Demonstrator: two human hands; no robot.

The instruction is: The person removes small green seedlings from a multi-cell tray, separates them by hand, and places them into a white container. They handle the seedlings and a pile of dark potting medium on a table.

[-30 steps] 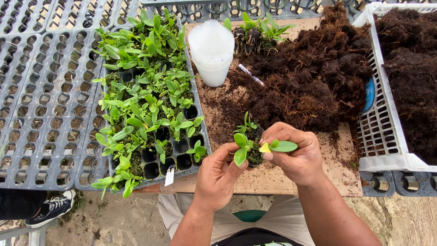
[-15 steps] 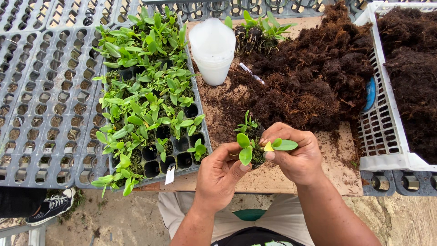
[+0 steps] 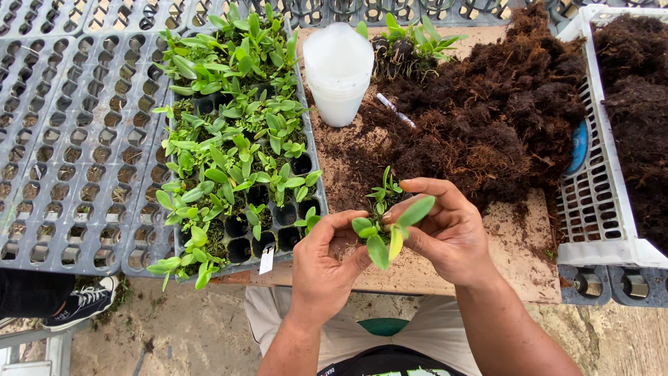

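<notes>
I'm seeing a seedling tray (image 3: pixel 229 139) sitting left of a white cup stack (image 3: pixel 339 73). Dark fibre pile (image 3: pixel 487 118) is lying beside a white crate (image 3: pixel 598 202). Sneaker (image 3: pixel 78 303) showing bottom left.

Between my fingers (image 3: pixel 424 188) the small green seedling's smooth, waxy leaves (image 3: pixel 390 226) shine. Beyond my fingertips lie coarse, matt dark-brown fibrous moss (image 3: pixel 487 118) and a smooth, translucent white plastic cup stack (image 3: pixel 339 73).

Tabletop (image 3: pixel 518 268), tan board: brown fibre heap (image 3: pixel 487 118), white cup stack (image 3: pixel 339 73), pen (image 3: pixel 395 110), seedling clump (image 3: pixel 410 42). Grey trays (image 3: pixel 62 160) and white crate (image 3: pixel 598 209) alongside.
</notes>
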